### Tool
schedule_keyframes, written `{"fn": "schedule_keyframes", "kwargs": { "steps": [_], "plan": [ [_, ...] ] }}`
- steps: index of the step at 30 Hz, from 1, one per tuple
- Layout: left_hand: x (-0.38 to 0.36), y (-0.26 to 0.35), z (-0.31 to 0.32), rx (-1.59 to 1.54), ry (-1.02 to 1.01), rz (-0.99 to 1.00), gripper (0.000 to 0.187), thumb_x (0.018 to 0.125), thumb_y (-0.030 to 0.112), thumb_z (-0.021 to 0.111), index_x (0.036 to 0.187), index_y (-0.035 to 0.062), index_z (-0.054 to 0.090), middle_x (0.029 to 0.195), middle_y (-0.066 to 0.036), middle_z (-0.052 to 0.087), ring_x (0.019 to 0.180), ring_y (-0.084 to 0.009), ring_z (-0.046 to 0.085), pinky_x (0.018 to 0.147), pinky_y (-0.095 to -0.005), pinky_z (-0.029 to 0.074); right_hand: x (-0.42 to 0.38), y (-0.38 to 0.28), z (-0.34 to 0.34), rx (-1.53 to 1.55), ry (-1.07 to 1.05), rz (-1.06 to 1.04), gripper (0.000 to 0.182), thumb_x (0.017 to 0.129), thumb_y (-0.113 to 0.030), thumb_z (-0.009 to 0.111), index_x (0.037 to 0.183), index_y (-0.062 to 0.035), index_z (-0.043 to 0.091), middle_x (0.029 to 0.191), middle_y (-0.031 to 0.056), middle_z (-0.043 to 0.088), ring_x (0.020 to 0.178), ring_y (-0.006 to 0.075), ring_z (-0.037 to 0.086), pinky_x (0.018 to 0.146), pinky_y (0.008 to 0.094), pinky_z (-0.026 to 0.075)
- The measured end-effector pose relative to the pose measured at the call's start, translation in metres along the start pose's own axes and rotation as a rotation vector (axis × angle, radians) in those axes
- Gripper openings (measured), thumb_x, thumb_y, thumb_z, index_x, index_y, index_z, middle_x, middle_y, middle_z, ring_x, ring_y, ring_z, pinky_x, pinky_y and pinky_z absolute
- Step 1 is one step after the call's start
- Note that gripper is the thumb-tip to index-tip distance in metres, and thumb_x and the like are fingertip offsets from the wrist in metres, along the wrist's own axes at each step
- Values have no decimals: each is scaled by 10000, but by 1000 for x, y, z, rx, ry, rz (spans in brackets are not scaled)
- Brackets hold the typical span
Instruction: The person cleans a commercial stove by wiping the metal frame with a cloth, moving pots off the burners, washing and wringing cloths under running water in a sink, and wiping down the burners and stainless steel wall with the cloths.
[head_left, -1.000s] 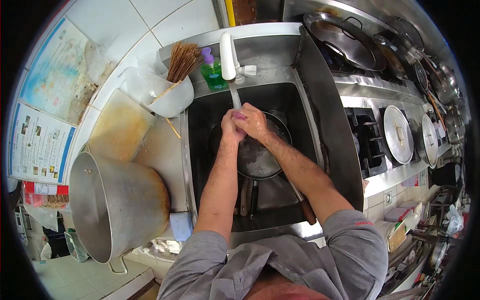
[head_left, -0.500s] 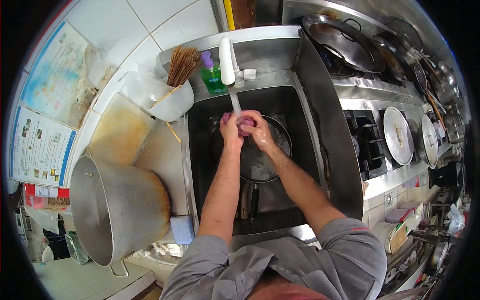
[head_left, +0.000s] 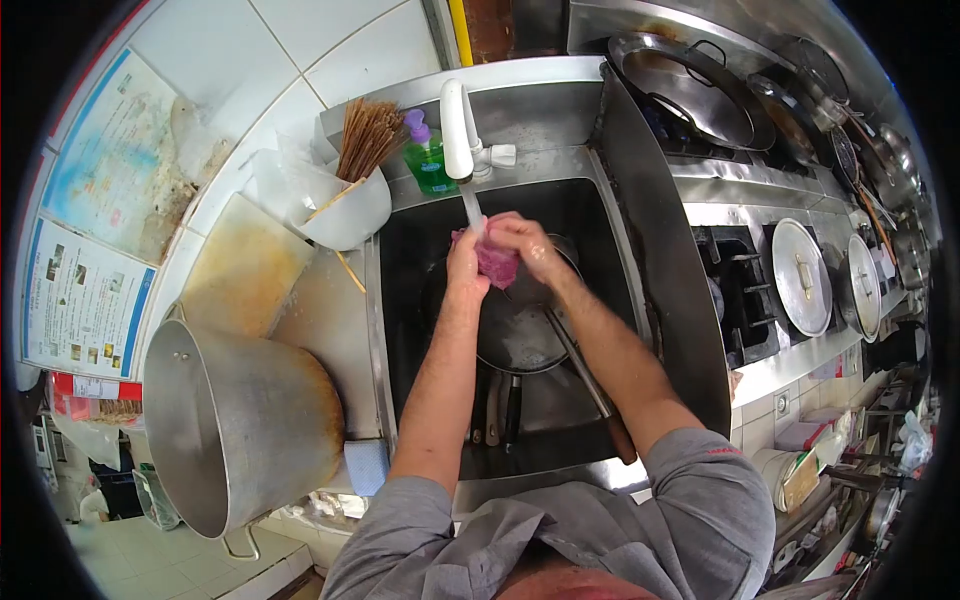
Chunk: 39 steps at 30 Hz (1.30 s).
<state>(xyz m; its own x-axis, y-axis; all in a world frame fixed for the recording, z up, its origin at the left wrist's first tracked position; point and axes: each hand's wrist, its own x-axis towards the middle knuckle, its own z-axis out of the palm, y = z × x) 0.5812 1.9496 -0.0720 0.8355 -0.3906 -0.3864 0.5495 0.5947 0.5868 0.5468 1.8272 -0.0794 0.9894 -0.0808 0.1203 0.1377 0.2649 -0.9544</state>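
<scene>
Under the white tap [head_left: 456, 130], a crumpled wet pink cloth [head_left: 497, 268] is gripped between my hands, in the stream of water [head_left: 472, 206]. My left hand [head_left: 464, 268] is closed on its left side. My right hand [head_left: 527, 248], slightly blurred, has its fingers curled over the upper right of the cloth. Beneath them in the dark sink [head_left: 420, 235] lies a frying pan [head_left: 520, 342] with a wet bottom, its black handle pointing toward me. A long-handled utensil [head_left: 585, 375] with a wooden grip leans along the right side, by my right forearm.
Left of the sink are a white tub [head_left: 355, 215] with a bundle of thin sticks [head_left: 368, 138], a green soap bottle [head_left: 430, 165], a large metal pot [head_left: 270, 420] and a blue cloth [head_left: 366, 466]. A metal partition [head_left: 665, 240] separates the stove [head_left: 738, 290] on the right.
My right hand has shifted slightly right and up, exposing more of the pink cloth. My right forearm has moved right, and the long-handled utensil now shows beside it.
</scene>
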Motion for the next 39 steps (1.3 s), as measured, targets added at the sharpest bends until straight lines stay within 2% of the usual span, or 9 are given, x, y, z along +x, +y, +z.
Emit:
{"fn": "schedule_keyframes", "kwargs": {
  "steps": [4,6,10,16,20,25,30,34,39],
  "plan": [
    [-28,-5,27,481,112,441,361,724,166,740,1005,10,577,926,-68,613,811,-191,605,759,-337,486,69,-2,-28,-477,480,-103,429,826,-218,610,1184,2,524,1081,153,587,989,265,557,882,343,426],
    [-37,-2,28,1264,-50,677,416,688,130,767,1032,-6,578,942,-73,617,825,-168,602,770,-310,481,98,8,-38,-798,516,-216,471,822,-224,608,1221,-2,490,1101,188,576,1010,311,553,890,368,425],
    [-29,-7,14,833,-68,477,369,703,143,767,1002,13,593,882,-52,613,820,-117,579,752,-255,467,132,7,-47,-792,395,-178,495,807,-242,612,1236,-32,481,1080,245,563,1017,388,531,907,393,413],
    [-37,-2,13,641,-15,561,316,725,89,742,992,18,589,881,-41,604,814,-108,565,754,-238,454,146,7,-45,-108,491,385,445,829,-426,586,1097,-71,592,726,70,581,608,217,567,507,318,427],
    [-43,8,17,821,50,859,327,736,118,739,994,18,564,900,-35,597,818,-109,558,762,-244,449,25,-42,18,493,169,606,899,752,-654,549,1404,-140,203,1325,184,369,1171,271,426,924,481,386],
    [-62,-17,11,759,142,926,287,766,136,708,976,28,545,924,-40,566,845,-116,535,769,-256,445,-33,-9,55,1032,145,351,411,845,-426,585,1069,-82,575,1004,78,608,920,204,590,830,368,479],
    [-71,-26,7,163,271,673,205,808,195,649,900,46,544,851,-32,553,776,-124,541,713,-270,460,-42,-2,84,420,504,142,177,750,-82,630,914,-29,588,902,66,602,781,175,595,694,325,497],
    [-78,-19,-2,-213,222,343,159,845,224,552,882,70,553,857,-53,569,793,-160,566,718,-296,469,-52,-10,89,-612,528,-194,116,645,-129,651,725,-53,616,775,104,532,751,268,553,671,380,468],
    [-73,-14,-30,-314,-162,77,282,879,308,455,889,51,573,877,-68,601,825,-201,588,744,-319,471,-65,-33,100,-1033,338,-568,142,579,-191,672,671,-120,591,780,86,455,760,276,492,625,405,414]
  ]
}}
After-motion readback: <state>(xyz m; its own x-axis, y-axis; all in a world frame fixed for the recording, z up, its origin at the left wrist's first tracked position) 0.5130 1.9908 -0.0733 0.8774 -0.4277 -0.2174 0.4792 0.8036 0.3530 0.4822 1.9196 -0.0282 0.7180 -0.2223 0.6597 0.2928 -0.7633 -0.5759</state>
